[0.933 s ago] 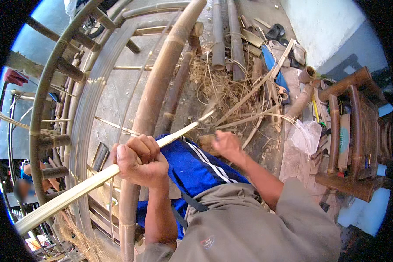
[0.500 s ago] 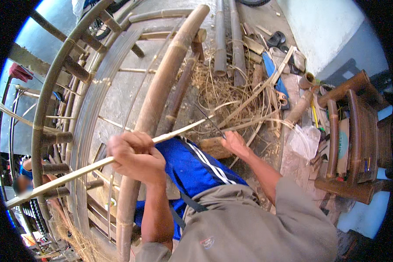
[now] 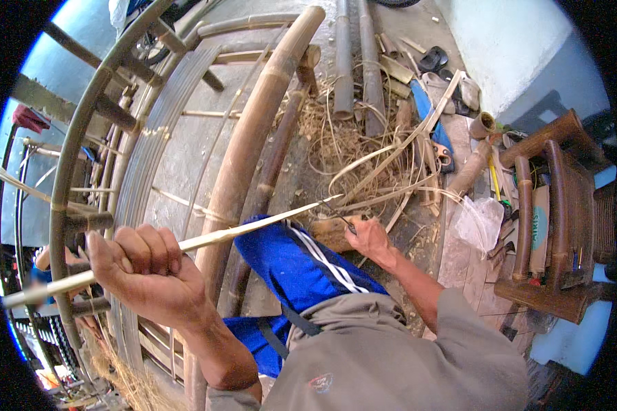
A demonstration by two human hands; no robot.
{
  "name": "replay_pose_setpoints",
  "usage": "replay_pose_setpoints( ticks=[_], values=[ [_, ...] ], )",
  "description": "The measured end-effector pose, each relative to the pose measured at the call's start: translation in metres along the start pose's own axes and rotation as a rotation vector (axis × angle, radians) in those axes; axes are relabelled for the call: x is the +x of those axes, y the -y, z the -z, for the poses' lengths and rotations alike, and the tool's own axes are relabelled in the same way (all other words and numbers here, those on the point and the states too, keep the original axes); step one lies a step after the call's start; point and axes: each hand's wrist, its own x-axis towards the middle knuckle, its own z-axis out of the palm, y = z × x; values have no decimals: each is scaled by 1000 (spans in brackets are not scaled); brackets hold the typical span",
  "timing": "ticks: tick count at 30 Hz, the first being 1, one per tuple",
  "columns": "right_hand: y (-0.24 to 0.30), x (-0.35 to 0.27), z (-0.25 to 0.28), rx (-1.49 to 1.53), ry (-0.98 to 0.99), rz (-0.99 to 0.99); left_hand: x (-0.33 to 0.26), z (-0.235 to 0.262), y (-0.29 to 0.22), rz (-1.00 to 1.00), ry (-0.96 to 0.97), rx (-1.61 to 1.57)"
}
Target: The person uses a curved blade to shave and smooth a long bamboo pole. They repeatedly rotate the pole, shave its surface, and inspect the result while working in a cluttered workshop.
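I see my left hand (image 3: 147,274) with fingers closed around a long, thin, pale bamboo strip (image 3: 253,229) running toward two o'clock, where my right hand (image 3: 367,236) pinches something small at its tip, and I judge it light, springy and best gripped mid-length.

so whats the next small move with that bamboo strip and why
Probably draw the bamboo strip a little further back through the blade. The left hand grips it in a fist, its thin tip sits right at the right hand, which seems to hold a small knife against a wood block.
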Motion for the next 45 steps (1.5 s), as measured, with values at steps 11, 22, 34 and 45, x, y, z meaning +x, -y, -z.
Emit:
replay_pose_setpoints(
  ticks=[11, 22, 34, 45],
  values=[
    [61, 4, 30, 186, 116, -75, -5, 4, 43, -31, -36, 77],
    [168, 8, 51, 426, 121, 78, -36, 3, 68, -46, -68, 224],
    [180, 0, 40, 594, 18, 139, -38, -10, 70, -99, -164, 196],
    [168, 7, 47, 621, 83, 241, -50, -9, 67, -100, -91, 198]
  ],
)
